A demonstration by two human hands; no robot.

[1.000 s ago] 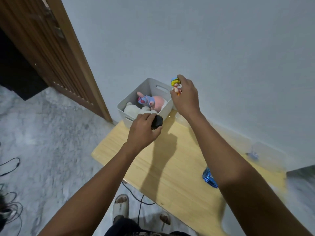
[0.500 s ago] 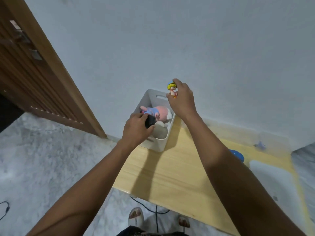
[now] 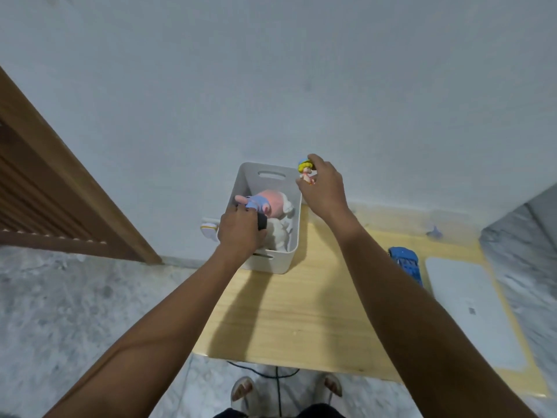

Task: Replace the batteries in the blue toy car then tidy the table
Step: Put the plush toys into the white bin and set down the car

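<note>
A white plastic bin (image 3: 294,233) stands at the far left of the wooden table (image 3: 289,309), with a pink and blue plush (image 3: 268,202) and a white plush (image 3: 278,233) inside. My left hand (image 3: 239,233) is over the bin's near left corner and grips a small black object (image 3: 261,221). Above the bin's far right corner, my right hand (image 3: 324,185) pinches a little figurine with yellow hair (image 3: 306,171). The blue toy car (image 3: 405,265) lies on the table to the right, partly hidden by my right forearm.
A white flat pad (image 3: 470,312) lies at the table's right end. A small blue piece (image 3: 434,232) sits near the wall. A white thing (image 3: 209,230) shows left of the bin. A wooden door (image 3: 60,191) stands at left; a cable (image 3: 277,375) and my feet are below the table.
Both hands have travelled from in front of the bin to over it. My left hand with the black object now sits above the bin's near corner. The camera has swung right.
</note>
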